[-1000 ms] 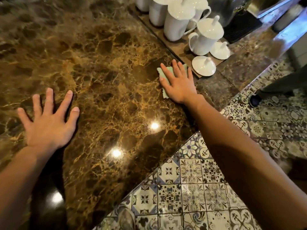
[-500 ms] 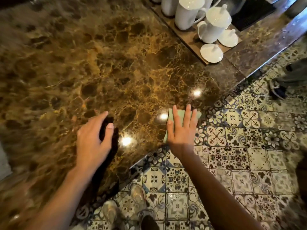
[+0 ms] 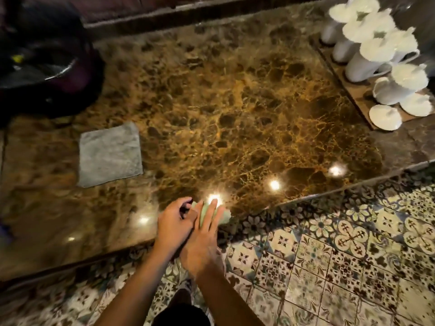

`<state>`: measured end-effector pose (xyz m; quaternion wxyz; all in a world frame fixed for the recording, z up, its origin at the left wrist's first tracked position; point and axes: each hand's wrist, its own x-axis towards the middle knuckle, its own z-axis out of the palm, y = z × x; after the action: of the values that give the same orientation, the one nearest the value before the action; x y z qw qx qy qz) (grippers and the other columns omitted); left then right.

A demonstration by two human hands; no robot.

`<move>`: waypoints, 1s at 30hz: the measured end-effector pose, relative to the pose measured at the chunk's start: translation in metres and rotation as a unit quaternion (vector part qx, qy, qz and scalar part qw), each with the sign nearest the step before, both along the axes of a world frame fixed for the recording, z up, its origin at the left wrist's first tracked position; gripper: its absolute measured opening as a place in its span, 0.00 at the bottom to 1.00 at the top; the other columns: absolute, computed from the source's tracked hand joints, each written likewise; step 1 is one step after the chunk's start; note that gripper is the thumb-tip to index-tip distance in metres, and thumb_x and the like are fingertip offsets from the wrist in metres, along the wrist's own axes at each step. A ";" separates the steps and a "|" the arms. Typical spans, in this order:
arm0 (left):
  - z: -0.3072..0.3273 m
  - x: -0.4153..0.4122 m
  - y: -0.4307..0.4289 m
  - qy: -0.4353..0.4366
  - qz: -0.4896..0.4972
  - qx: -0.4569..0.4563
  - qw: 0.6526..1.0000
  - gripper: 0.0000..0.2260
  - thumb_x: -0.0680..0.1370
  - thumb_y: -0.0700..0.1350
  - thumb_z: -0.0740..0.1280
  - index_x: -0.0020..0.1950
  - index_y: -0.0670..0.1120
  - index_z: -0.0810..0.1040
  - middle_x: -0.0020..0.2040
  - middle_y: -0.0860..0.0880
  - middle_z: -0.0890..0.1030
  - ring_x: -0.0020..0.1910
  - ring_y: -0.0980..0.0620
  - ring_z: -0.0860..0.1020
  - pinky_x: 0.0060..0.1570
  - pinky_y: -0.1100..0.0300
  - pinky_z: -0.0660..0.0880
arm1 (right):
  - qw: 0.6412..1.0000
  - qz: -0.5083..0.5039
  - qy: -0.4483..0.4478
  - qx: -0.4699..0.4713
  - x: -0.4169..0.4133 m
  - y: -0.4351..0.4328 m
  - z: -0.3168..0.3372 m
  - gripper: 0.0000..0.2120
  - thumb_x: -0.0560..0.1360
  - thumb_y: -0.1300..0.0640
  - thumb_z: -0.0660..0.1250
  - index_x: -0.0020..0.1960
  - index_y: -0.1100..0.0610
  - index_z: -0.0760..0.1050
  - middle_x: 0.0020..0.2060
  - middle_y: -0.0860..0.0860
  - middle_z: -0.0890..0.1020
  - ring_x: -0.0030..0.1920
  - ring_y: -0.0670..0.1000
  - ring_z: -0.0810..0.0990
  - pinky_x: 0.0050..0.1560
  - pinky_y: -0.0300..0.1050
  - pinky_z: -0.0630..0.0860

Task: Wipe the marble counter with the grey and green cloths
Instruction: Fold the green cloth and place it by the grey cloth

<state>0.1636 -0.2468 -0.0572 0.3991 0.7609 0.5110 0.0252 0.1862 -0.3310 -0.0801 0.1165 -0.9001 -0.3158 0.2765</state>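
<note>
Both hands met at the near edge of the marble counter [image 3: 235, 114], lower centre of the frame. The right hand [image 3: 202, 241] lay with fingers extended flat over the green cloth [image 3: 223, 216], pressing it at the counter's edge; a bunched corner of the cloth stuck out to the right of the fingers. The left hand [image 3: 173, 228] sat just beside it, touching, fingers curled inward; whether it gripped part of the cloth could not be told. The grey cloth [image 3: 109, 154] lay spread flat on the counter at left of frame, well apart from both hands. White lidded jugs [image 3: 367, 52] stood on a wooden tray [image 3: 353, 95] at upper right. Patterned floor tiles [image 3: 329, 255] filled the lower right. Frame blurred.
</note>
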 end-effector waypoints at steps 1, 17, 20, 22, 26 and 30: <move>0.002 -0.003 0.003 0.007 0.011 -0.011 1.000 0.16 0.77 0.47 0.75 0.64 0.47 0.83 0.51 0.50 0.86 0.45 0.52 0.82 0.54 0.53 0.79 | 1.000 0.029 0.010 -0.002 0.001 -0.002 0.003 0.35 0.87 0.51 0.52 0.84 0.61 0.35 0.81 0.62 0.33 0.80 0.65 0.30 0.72 0.55 0.19; 0.051 -0.024 0.028 -0.170 0.074 -0.278 0.943 0.11 0.76 0.28 0.72 0.56 0.37 0.80 0.38 0.45 0.82 0.37 0.53 0.80 0.40 0.62 0.79 | 0.977 0.104 0.173 0.067 0.052 0.007 0.076 0.43 0.79 0.48 0.68 0.85 0.57 0.48 0.84 0.53 0.54 0.83 0.52 0.51 0.81 0.49 0.53; 0.068 -0.038 0.047 -0.195 0.031 -0.217 0.956 0.13 0.75 0.26 0.71 0.52 0.43 0.81 0.43 0.46 0.83 0.41 0.54 0.80 0.44 0.61 0.79 | 0.966 0.143 0.196 0.084 0.056 0.022 0.095 0.45 0.76 0.47 0.74 0.85 0.54 0.52 0.82 0.53 0.62 0.81 0.53 0.60 0.79 0.50 0.61; 0.081 -0.051 0.064 -0.194 -0.019 -0.178 0.964 0.15 0.75 0.26 0.71 0.51 0.45 0.81 0.45 0.46 0.82 0.40 0.58 0.80 0.45 0.64 0.77 | 0.957 0.174 0.210 0.098 0.060 0.032 0.109 0.44 0.74 0.47 0.77 0.83 0.51 0.58 0.76 0.51 0.71 0.75 0.53 0.71 0.73 0.50 0.70; 0.106 -0.082 0.097 -0.193 -0.085 -0.123 0.970 0.13 0.75 0.28 0.72 0.52 0.44 0.82 0.48 0.52 0.82 0.41 0.65 0.77 0.45 0.68 0.73 | 0.948 0.235 0.196 0.082 0.067 0.061 0.132 0.40 0.72 0.49 0.80 0.80 0.50 0.67 0.70 0.49 0.78 0.66 0.48 0.77 0.68 0.45 0.74; 0.120 -0.116 0.124 -0.193 -0.089 -0.112 0.971 0.13 0.75 0.25 0.69 0.52 0.42 0.80 0.32 0.64 0.79 0.28 0.66 0.74 0.33 0.72 0.67 | 0.947 0.277 0.157 0.054 0.061 0.102 0.144 0.23 0.75 0.52 0.77 0.69 0.50 0.77 0.64 0.50 0.81 0.62 0.51 0.79 0.65 0.48 0.76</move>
<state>0.0475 -0.1232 0.0629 0.5736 0.7346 0.3539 0.0782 0.2471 -0.2291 0.0636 0.1318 -0.7149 -0.5444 0.4184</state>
